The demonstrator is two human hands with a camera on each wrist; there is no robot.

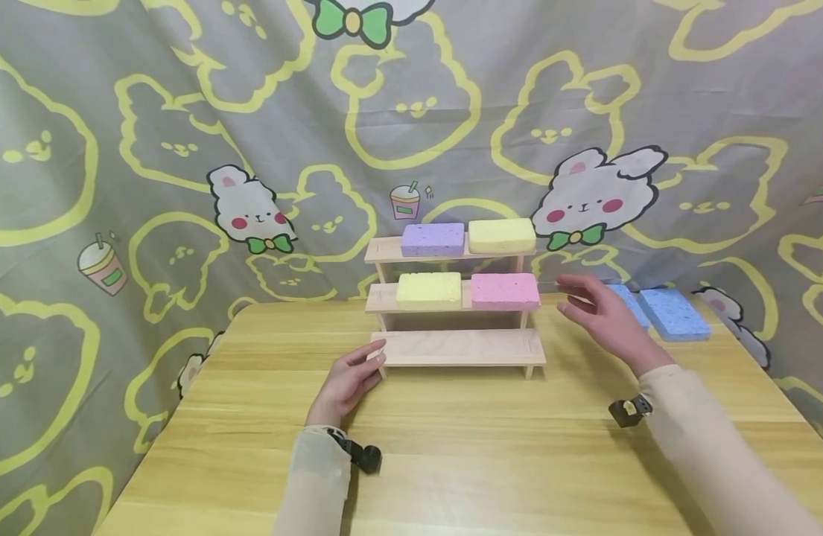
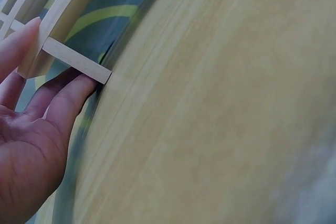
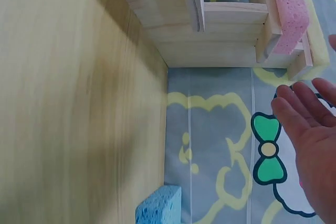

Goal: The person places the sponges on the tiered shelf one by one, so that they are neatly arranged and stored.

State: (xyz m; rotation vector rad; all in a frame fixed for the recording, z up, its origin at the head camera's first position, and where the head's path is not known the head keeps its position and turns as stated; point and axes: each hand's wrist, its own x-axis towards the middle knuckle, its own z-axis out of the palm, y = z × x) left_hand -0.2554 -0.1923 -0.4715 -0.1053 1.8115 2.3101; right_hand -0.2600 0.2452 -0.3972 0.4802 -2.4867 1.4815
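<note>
A three-tier wooden rack (image 1: 458, 348) stands on the table. My left hand (image 1: 347, 381) grips the left end of its lowest tier; in the left wrist view the thumb lies against the board and the other fingers reach behind the leg. On the middle tier sit a yellow sponge (image 1: 429, 292) and a pink sponge (image 1: 505, 291). The top tier carries a purple sponge (image 1: 433, 240) and another yellow sponge (image 1: 501, 236). My right hand (image 1: 605, 316) hovers right of the pink sponge, apart from it, fingers loosely bent and holding nothing.
Two blue sponges lie on the table at the right: one blue sponge (image 1: 674, 314) in full view, another blue sponge (image 1: 631, 304) partly behind my right hand. A patterned grey curtain (image 1: 418, 186) hangs behind the wooden table (image 1: 478, 454).
</note>
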